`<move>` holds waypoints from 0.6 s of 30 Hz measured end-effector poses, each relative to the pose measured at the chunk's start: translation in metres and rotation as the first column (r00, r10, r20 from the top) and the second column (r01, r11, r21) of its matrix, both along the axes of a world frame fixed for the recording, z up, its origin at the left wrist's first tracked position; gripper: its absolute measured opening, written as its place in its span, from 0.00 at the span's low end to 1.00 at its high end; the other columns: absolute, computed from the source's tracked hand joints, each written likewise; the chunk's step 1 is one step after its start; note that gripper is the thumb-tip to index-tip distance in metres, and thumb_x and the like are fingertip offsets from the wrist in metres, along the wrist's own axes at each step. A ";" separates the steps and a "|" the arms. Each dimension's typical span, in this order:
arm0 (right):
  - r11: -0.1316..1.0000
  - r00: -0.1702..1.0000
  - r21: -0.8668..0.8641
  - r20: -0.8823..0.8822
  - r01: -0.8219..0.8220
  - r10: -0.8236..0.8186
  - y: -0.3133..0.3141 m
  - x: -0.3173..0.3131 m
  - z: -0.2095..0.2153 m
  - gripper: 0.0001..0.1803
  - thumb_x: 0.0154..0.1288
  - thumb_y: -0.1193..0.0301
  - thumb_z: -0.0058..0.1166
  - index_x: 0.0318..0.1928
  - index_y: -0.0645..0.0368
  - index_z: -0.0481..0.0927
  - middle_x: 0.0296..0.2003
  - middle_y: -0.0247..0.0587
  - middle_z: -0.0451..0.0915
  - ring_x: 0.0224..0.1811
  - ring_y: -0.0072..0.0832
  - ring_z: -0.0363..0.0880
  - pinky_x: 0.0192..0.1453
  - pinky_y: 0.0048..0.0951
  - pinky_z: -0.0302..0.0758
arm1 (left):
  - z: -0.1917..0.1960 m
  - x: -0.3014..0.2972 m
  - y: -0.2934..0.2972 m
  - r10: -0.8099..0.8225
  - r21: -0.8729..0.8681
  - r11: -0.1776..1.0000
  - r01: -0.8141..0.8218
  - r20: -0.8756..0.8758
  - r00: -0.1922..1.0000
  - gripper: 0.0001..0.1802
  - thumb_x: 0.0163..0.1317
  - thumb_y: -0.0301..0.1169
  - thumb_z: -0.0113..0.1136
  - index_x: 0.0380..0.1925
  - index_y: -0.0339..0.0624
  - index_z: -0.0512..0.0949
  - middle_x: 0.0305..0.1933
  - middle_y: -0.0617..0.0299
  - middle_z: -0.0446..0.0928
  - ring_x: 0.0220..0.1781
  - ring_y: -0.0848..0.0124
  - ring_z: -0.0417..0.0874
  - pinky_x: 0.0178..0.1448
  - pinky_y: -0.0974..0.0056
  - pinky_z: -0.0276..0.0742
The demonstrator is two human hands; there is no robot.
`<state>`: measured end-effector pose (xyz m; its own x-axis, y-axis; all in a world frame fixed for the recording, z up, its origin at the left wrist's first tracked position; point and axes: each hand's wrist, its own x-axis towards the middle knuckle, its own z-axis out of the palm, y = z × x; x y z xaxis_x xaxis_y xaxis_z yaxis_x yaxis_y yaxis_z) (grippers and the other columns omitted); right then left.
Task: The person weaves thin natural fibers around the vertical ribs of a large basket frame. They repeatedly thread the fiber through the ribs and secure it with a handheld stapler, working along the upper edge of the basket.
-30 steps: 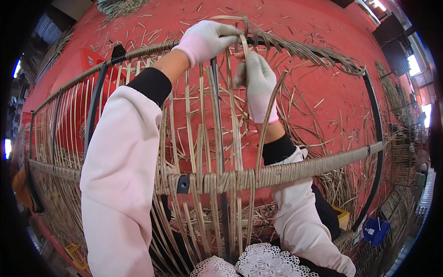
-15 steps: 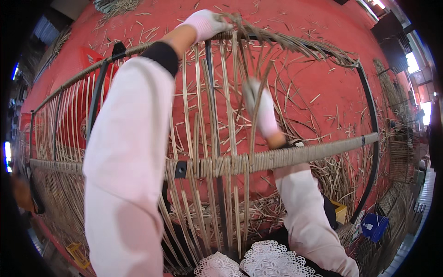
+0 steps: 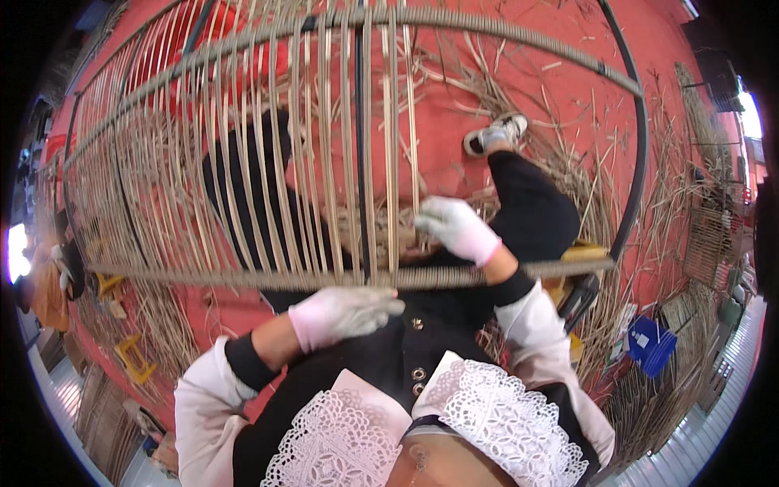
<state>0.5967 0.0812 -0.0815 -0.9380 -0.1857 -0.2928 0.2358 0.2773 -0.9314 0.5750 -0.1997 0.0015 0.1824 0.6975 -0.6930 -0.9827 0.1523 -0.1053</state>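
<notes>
A dark frame (image 3: pixel 643 154) stands before me, its rails wrapped in tan cane-like strand and spanned by upright strips. My right hand (image 3: pixel 461 230), in a whitish glove with a pink cuff, is above the near rail (image 3: pixel 454 277). Its fingers are closed at the lower part of a loose pale strip (image 3: pixel 412 134) that comes down from the middle rail (image 3: pixel 479 27). Just below the near rail lies my left hand (image 3: pixel 349 315), gloved alike. Its fingers are pressed together beside the lower ends of the strips; anything in them is hidden.
My black-trousered legs show behind the strips, with one shoe (image 3: pixel 497 135) on the red floor (image 3: pixel 560 40). Cut strips litter the floor. A blue bin (image 3: pixel 652 346) is at the right, and a yellow stool-like object (image 3: pixel 134 359) at the lower left.
My left hand has come from the far rail down to the near rail. My right hand has also come nearer. The view has tipped down, and the loose bundle at the far rail is out of sight.
</notes>
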 end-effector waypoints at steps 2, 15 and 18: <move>0.987 0.969 -0.125 0.215 -0.098 0.123 -0.006 0.005 0.001 0.11 0.69 0.67 0.57 0.39 0.64 0.82 0.27 0.40 0.81 0.30 0.24 0.79 0.38 0.29 0.77 | -0.020 0.038 0.005 0.150 -0.137 0.979 -0.148 0.004 0.989 0.20 0.73 0.25 0.50 0.61 0.29 0.68 0.59 0.48 0.75 0.49 0.66 0.78 0.61 0.62 0.75; 0.907 0.875 0.068 0.304 -0.415 0.377 -0.013 -0.002 0.023 0.16 0.61 0.63 0.65 0.36 0.67 0.86 0.24 0.42 0.81 0.27 0.25 0.76 0.38 0.34 0.74 | -0.047 0.052 0.065 -0.076 -0.334 0.942 0.020 -0.156 0.985 0.13 0.76 0.34 0.48 0.54 0.39 0.73 0.31 0.64 0.74 0.26 0.78 0.73 0.31 0.74 0.73; 0.921 0.878 -0.007 0.298 -0.389 0.373 -0.011 -0.002 0.027 0.16 0.61 0.63 0.64 0.34 0.67 0.85 0.23 0.41 0.81 0.26 0.24 0.75 0.37 0.33 0.74 | -0.049 0.050 0.063 -0.160 -0.325 0.941 0.093 -0.185 0.970 0.16 0.76 0.36 0.50 0.57 0.40 0.72 0.28 0.67 0.72 0.24 0.79 0.70 0.29 0.74 0.69</move>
<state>0.5944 0.0697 -0.0546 -0.6706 -0.4890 -0.5578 0.3571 0.4462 -0.8206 0.6255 -0.1362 -0.0471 0.0853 0.4209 -0.9031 -0.9624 0.2694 0.0346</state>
